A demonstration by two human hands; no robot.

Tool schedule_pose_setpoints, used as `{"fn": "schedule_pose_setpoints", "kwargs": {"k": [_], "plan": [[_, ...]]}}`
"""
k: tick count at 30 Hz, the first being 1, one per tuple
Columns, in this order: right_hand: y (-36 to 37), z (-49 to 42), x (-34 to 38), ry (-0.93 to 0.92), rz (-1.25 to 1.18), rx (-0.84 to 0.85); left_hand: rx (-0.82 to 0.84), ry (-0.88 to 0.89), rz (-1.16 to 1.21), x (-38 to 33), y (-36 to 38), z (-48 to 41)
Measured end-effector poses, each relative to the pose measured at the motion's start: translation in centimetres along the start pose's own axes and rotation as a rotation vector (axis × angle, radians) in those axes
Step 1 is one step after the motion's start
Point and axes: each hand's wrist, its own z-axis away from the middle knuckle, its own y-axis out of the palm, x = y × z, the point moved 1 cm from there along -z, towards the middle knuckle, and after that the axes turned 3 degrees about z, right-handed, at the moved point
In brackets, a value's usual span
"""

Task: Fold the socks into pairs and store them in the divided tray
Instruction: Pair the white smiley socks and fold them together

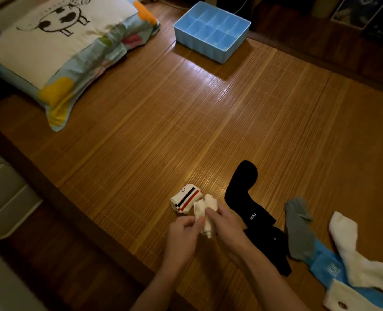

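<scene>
Both hands, left hand [183, 230] and right hand [225, 223], grip the white socks [205, 209], fingers seemingly curled round them, mid-fold. Next, the bundle needs carrying to the empty tray [210, 49].

Head view, wide-angle: worn on the person's head, facing forward and steeply down over a brown slatted bamboo mat [163, 120].
- Nearest, bottom centre: left hand [183, 230], right hand [224, 223].
- Farthest, top edge: pale blue plastic divided tray [197, 47].
- Upper left: cream patterned fabric pillow [51, 48].

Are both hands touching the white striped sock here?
Touching. The head view shows the left hand and right hand both gripping the bunched end of the white striped sock with curled fingers.
</scene>
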Motion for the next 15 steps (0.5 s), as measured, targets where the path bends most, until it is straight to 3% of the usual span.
{"fn": "schedule_pose_setpoints", "kwargs": {"k": [5,10,15], "plan": [[-0.1,-2.1,-1.6,0.013,0.134,-0.152,0.075,-0.086,-0.078,1.8,-0.7,-1.9],[0.0,-4.6,-2.2,-0.132,0.615,-0.319,0.095,-0.250,-0.045,4.2,-1.2,-3.8],[-0.1,-6.0,-4.2,-0.214,0.818,-0.380,0.100,-0.295,-0.068,6.1,-2.0,-5.2]]}}
